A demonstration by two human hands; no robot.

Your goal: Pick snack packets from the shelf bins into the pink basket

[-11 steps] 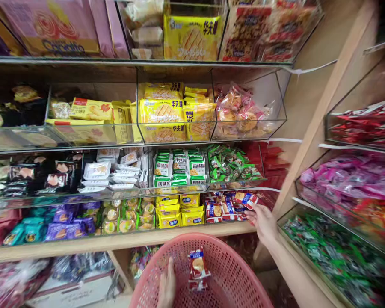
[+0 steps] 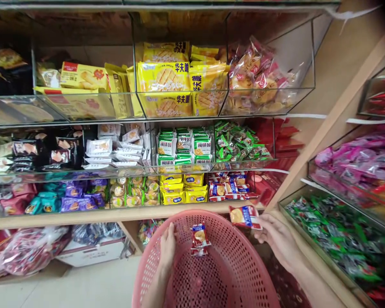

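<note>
My right hand (image 2: 277, 239) grips the edge of a small red and blue biscuit packet (image 2: 244, 216), holding it over the right rim of a pink perforated plastic basket (image 2: 244, 261). Inside the basket, two similar packets, an upper one (image 2: 199, 235) and a partly covered one (image 2: 199, 251), lie against the far wall. My left hand (image 2: 168, 244) is at the basket's left inner side, fingers stretched upward near the rim and nothing seen in them. Matching packets fill a shelf bin (image 2: 229, 188) just beyond the basket.
Clear-fronted bins hold yellow waffle packs (image 2: 165, 79), green-and-white packets (image 2: 183, 147) and green-wrapped sweets (image 2: 240, 143). A wooden shelf edge (image 2: 83, 217) runs behind the basket. On the right, a slanted wooden post (image 2: 333, 124) borders bins of pink packets (image 2: 362, 164) and green sweets (image 2: 330, 239).
My right hand has drawn a biscuit packet from the shelf bin toward the basket's right rim. The view has tilted down and closer. My left hand stays at the basket's left side.
</note>
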